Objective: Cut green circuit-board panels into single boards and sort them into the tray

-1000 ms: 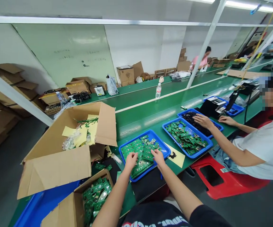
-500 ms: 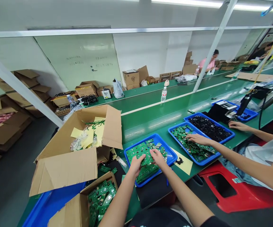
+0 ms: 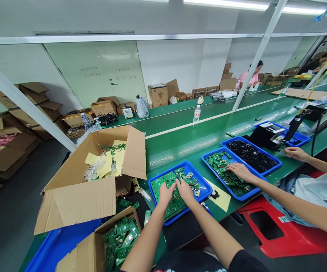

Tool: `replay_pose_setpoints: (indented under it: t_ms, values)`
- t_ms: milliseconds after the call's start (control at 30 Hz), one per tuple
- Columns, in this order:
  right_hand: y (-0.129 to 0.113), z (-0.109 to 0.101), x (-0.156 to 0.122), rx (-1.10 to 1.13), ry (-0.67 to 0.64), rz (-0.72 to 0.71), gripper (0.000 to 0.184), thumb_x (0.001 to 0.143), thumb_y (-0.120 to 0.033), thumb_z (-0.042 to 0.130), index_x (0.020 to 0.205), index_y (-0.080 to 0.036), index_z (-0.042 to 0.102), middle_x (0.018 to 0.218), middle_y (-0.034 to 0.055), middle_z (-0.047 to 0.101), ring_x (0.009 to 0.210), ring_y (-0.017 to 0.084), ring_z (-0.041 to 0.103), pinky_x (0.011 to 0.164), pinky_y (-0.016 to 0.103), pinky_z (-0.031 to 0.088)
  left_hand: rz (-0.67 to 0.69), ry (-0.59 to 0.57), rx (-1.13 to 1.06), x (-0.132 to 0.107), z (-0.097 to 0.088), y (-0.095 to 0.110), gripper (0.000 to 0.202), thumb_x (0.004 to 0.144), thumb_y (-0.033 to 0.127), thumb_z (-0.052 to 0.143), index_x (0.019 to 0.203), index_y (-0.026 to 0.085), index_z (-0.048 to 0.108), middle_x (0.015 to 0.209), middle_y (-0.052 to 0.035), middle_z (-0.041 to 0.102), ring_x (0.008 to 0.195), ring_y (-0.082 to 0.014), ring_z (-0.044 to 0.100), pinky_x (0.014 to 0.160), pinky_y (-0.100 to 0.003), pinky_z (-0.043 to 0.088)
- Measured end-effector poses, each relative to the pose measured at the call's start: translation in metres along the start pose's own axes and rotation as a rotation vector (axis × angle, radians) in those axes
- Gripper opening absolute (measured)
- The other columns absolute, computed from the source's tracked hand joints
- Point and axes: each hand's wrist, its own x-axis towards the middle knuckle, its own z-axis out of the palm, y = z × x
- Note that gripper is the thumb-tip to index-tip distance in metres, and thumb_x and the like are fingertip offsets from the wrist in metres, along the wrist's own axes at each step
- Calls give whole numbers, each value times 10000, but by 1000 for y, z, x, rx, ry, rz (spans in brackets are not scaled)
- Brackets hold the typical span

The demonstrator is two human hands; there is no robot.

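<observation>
A person's left hand (image 3: pixel 165 193) and right hand (image 3: pixel 185 189) meet, touching, over a heap of green circuit boards (image 3: pixel 166 180) in a blue tray (image 3: pixel 201 176) at the near edge of a green bench (image 3: pixel 180 139). The fingers curl down into the heap; whether they grip a board is hidden. The boards lie loose and overlapping, so a tug may drag neighbours over the low rim, and bare fingers may catch on sharp pins. A co-worker's hand (image 3: pixel 241 172) rests in the next tray (image 3: pixel 209 152).
</observation>
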Motion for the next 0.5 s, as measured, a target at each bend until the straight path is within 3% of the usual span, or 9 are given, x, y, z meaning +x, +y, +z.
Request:
replay_pose_setpoints:
  t_ms: [400,500]
  values:
    - [0,2,3,-100,-31,110,454,893,-403,233,1018,-103,549,957,174,643,919,268,599,739,334,406,-30,38,211,8,11,-3,443,701,341,609,1056,77,575,1038,-190,618,656,-211,648,468,-260,493]
    - [1,3,4,-111,-42,125,473,895,-405,221,1019,-90,552,970,180,640,923,271,600,744,336,409,-42,45,242,7,14,-2,478,717,328,593,1118,72,541,1139,-208,564,638,-203,650,428,-244,480]
